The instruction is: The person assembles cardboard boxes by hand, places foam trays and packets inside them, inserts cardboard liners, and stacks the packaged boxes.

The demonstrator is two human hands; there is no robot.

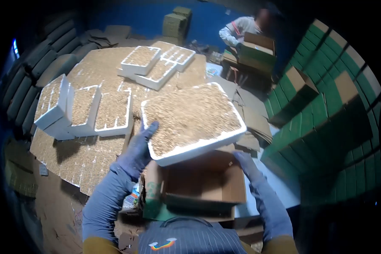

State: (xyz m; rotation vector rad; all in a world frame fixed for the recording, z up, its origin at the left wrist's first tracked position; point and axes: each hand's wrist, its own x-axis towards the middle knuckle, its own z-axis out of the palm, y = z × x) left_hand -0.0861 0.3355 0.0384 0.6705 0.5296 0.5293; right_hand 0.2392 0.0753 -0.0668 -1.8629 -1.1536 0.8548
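Observation:
My left hand [139, 147], in a grey-blue glove, grips the left side of a white foam tray [194, 149]. Light-brown shavings-like material [190, 112] fills the tray to its rim; what lies beneath cannot be seen. The tray is held tilted above an open cardboard box [203, 186] in front of my body. The box is green outside and its visible inside is bare brown. My gloved right hand [249, 166] is at the box's upper right edge, its fingers closed around that edge and partly hidden.
More filled foam trays [114, 108] stand on a large bed of the same trays to the left and at the back. Green cartons [317, 122] are stacked at right. A co-worker [252, 31] handles a carton [256, 55] at the back. Dark stacks [21, 89] line the far left.

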